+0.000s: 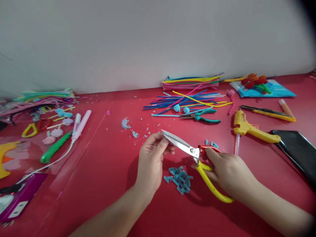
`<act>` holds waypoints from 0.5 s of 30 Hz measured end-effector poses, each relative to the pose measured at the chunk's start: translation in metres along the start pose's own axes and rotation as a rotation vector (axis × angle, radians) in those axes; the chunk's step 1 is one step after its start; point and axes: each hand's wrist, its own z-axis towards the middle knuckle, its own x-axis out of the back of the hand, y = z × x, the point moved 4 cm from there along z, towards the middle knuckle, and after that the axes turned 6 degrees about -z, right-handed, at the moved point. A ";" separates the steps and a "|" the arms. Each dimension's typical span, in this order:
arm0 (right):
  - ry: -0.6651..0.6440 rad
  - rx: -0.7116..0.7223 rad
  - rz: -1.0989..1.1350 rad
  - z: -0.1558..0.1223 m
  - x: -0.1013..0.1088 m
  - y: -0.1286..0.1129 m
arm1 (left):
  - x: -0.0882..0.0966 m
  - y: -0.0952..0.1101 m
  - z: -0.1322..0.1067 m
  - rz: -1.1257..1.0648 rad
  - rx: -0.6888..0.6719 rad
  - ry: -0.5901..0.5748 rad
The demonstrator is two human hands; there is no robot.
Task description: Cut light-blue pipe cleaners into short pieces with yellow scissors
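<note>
My right hand (228, 169) grips a pair of scissors (181, 142) by one red and one yellow handle. The blades look nearly closed and point left, their tips at my left hand. My left hand (154, 154) is closed, thumb against the fingers, beside the blade tips. Whatever it pinches is too small or hidden to make out. Below the blades lies a pile of short light-blue pieces (180, 179), apparently cut pipe cleaner. A few more blue pieces (214, 144) lie just beyond my right hand.
Pliers (197, 117), loose pipe cleaners (182, 102) and blue fluff (125, 123) lie beyond my hands. A yellow glue gun (243, 125), a utility knife (269, 112) and a black phone-like slab (296, 151) are at right. A pink hot iron (82, 125) and a purple power strip (23, 197) lie left.
</note>
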 end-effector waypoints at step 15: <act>-0.092 -0.150 0.225 0.009 0.005 0.005 | -0.008 -0.004 -0.004 0.000 0.083 -0.078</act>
